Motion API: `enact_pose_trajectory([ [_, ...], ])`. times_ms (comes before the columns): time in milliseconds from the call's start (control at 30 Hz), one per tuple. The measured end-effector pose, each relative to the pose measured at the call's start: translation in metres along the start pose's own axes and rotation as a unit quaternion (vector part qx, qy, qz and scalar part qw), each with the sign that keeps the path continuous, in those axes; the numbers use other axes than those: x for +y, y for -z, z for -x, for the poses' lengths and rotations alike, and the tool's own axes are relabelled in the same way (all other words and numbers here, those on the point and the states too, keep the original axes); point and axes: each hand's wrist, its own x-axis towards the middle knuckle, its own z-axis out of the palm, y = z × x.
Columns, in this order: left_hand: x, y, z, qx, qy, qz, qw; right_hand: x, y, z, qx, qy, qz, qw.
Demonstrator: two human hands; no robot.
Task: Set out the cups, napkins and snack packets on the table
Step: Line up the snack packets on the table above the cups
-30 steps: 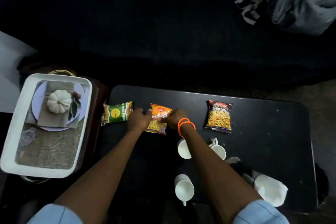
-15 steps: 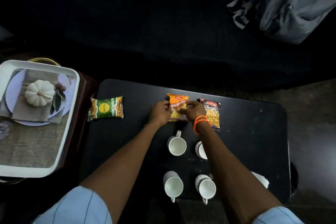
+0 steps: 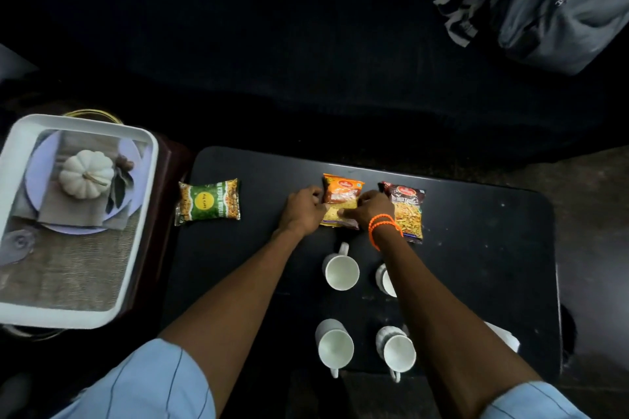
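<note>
An orange snack packet [image 3: 342,196] lies near the far edge of the black table [image 3: 476,248]. My left hand [image 3: 301,211] pinches its left side and my right hand [image 3: 369,213] pinches its right side. A dark red packet [image 3: 406,211] lies right beside it, partly under my right wrist. A green packet [image 3: 208,202] sits at the table's left edge. Several white cups stand nearer me: one [image 3: 340,270] in the middle, one [image 3: 386,279] half hidden by my right arm, two in front [image 3: 335,345] [image 3: 396,352]. A white napkin [image 3: 507,338] peeks out from under my right arm.
A white tray [image 3: 143,214] with a printed pumpkin picture rests on a dark wooden stand left of the table. A grey bag [image 3: 561,0] lies on the dark surface at the far right. Brown floor shows to the table's right.
Both hands moved the orange packet rightwards along the table until it lay next to the dark red packet. Since half a second ago it has hardly shifted.
</note>
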Motion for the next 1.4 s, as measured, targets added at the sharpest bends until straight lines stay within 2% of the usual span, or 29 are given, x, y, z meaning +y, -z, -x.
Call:
enact_pose_trajectory([
  [100,-0.015,0.03,0.005,0.064,-0.014,0.004,0.998,-0.021,-0.006,0.018,0.142,0.095,0.041,0.984],
  [167,-0.033,0.055,0.01,0.145,-0.013,-0.003,0.989,-0.04,-0.022,0.032,0.177,0.176,0.034,0.968],
  [233,-0.054,0.076,0.018,0.238,0.028,0.005,0.971,-0.062,-0.045,0.042,0.111,0.231,0.006,0.967],
  [333,-0.083,0.096,0.027,0.325,0.189,0.111,0.92,-0.095,-0.09,0.05,-0.026,0.297,0.06,0.952],
  [400,-0.101,0.106,0.031,0.333,0.33,0.237,0.851,-0.117,-0.121,0.054,-0.09,0.355,0.123,0.922],
  [433,-0.11,0.11,0.032,0.321,0.371,0.302,0.818,-0.126,-0.134,0.055,-0.11,0.383,0.158,0.904],
  [500,-0.123,0.116,0.031,0.295,0.364,0.414,0.78,-0.139,-0.156,0.057,-0.131,0.397,0.235,0.877],
  [567,-0.129,0.121,0.026,0.266,0.297,0.46,0.793,-0.141,-0.169,0.058,-0.127,0.368,0.282,0.877],
  [667,-0.132,0.124,0.016,0.205,0.228,0.424,0.852,-0.13,-0.172,0.056,-0.085,0.283,0.23,0.927],
  [767,-0.123,0.123,0.014,0.115,0.196,0.404,0.886,-0.111,-0.156,0.051,-0.113,0.163,0.046,0.979],
  [867,-0.109,0.116,0.009,0.064,0.158,0.371,0.913,-0.093,-0.129,0.047,-0.123,0.077,-0.166,0.975],
  [933,-0.094,0.109,0.006,0.047,0.118,0.352,0.927,-0.081,-0.113,0.045,-0.095,0.067,-0.208,0.971],
  [1067,-0.062,0.091,0.0,0.04,0.043,0.244,0.968,-0.067,-0.093,0.04,-0.01,0.074,-0.173,0.982],
  [1167,-0.051,0.079,-0.005,0.074,0.039,0.137,0.987,-0.063,-0.084,0.04,0.044,0.102,-0.086,0.99],
  [1400,-0.053,0.07,-0.002,0.046,0.031,0.043,0.998,-0.059,-0.088,0.045,0.026,0.21,0.013,0.977],
])
